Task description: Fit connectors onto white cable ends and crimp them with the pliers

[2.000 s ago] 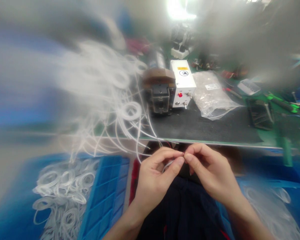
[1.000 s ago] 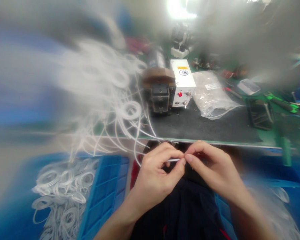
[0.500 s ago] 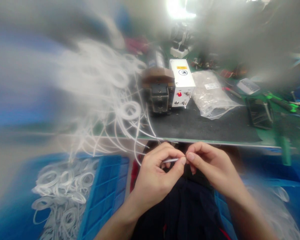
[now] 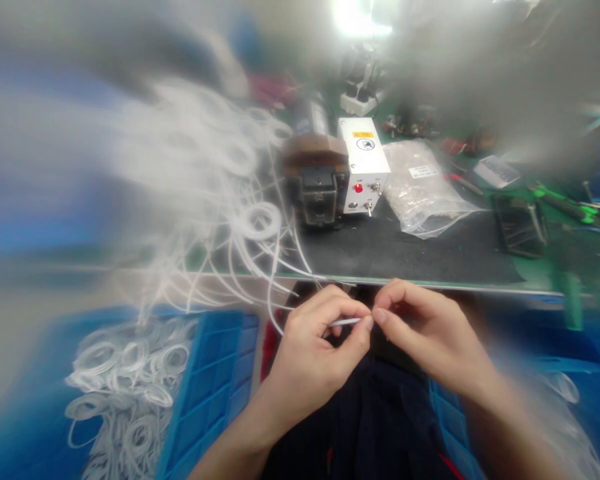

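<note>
My left hand [image 4: 325,343] is closed in a pinch on a thin white cable [image 4: 347,321], close to its end. A length of the cable shows inside the curl of the fingers. My right hand [image 4: 427,333] meets the left fingertips, its thumb and forefinger pinched together at the cable's tip. The fingers cover whatever lies between them there. Both hands are above my lap, just in front of the bench edge. Left of them, more white cables [image 4: 260,221] lie coiled on the bench, and several loose ends hang over its edge.
A machine with a black front [image 4: 320,197] and a white control box [image 4: 363,167] with a lit red lamp stands on the bench. Beside it lies a clear bag [image 4: 425,190]. Blue crates [image 4: 205,380] flank my lap; the left one holds coiled white cables [image 4: 140,393]. Green-handled pliers [image 4: 570,203] lie right.
My right hand has shifted very slightly, its fingertips still against the left ones. The left hand keeps its pinch on the cable almost in place.
</note>
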Tool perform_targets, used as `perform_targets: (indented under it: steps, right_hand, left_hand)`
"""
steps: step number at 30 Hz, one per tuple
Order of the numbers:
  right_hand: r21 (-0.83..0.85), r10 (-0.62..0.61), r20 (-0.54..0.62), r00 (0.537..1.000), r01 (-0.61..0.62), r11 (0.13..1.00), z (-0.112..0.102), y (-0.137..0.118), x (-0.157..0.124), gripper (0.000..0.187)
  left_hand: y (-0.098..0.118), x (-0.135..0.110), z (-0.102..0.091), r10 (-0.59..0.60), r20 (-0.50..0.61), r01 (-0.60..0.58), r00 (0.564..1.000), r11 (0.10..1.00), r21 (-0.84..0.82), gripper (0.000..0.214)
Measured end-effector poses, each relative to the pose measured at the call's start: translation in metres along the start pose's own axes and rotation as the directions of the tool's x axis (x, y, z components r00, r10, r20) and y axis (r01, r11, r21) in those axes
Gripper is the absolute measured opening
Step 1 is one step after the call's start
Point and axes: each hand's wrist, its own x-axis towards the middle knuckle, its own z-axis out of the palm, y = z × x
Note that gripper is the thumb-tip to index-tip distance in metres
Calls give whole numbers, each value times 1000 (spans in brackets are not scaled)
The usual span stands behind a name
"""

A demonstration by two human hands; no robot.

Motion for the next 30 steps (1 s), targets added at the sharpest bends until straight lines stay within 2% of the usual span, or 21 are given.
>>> perform_targets:
  steps: [4,6,8,11,15,23,30]
  right_hand:
    - [-77,-36,142,989,47,996,-15,-2,5,9]
    - [-62,-13,212,977,27,998,-21,-2,8,10]
    - [37,75,251,965,-87,995,-23,0,10,13]
    - [246,187,270,945,-255,935,-19,4,10,20]
    - [364,175,233,957,-253,896,-10,9,5,21]
    - [243,169,47,985,-175,954,0,3,-3,18]
    - [192,140,-9,990,-136,972,3,4,-3,17]
  left_hand:
    - [1,-1,-3,38,39,-40,998,999,30,9]
    - [1,0,-4,36,53,-37,998,999,22,10]
    - [1,2,-4,6,50,-6,999,1000,-6,11]
    - [0,3,-2,-44,48,48,998,996,-76,12]
    - [-3,2,-1,-87,14,88,996,985,-146,12]
    - [-8,0,-2,-111,-4,108,994,976,-189,13]
    - [-13,-1,-1,-123,11,121,992,952,-280,11]
